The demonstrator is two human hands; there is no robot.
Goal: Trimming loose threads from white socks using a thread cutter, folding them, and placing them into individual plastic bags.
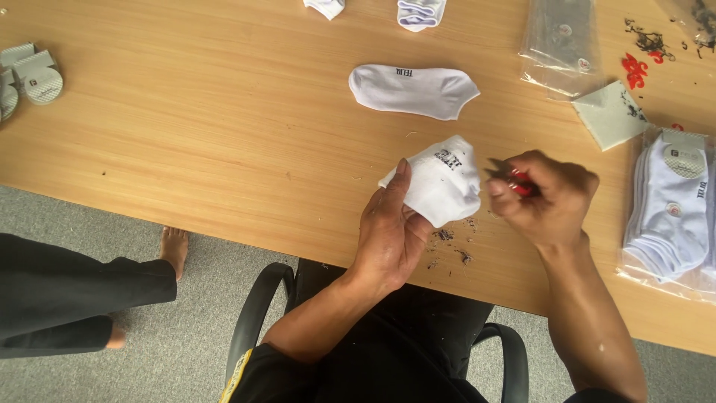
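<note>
The left hand [391, 231] is closed around a bunched white ankle sock with dark lettering on its cuff [440, 183], thumb lying along the sock's left edge; the fingers behind the fabric are hidden. The sock is lifted just above the near edge of the light wooden table [209, 127]. The right hand [548, 198] is pinched tight on a small red-handled tool [520, 184] whose dark tip points at the sock's right side; most of the tool is covered by the fingers, so its kind is hard to make out. Dark thread scraps [451, 246] lie on the table just under the sock.

Farther back, a second white ankle sock [414, 91] lies flat. Two more white pieces at the far edge [421, 13] are cut off by the frame. To the far right is a clear, flat plastic bag [559, 45]; what it holds cannot be told. At the right edge, a clear plastic pack [675, 216] holds a stack of folded white socks and is partly cut off. A pale square card [611, 113] lies near it, with small red bits [635, 71] beyond. Grey sandals [30, 75] sit at the far left, partly out of frame. Another person's bare foot [174, 246] shows on the floor to the left.
</note>
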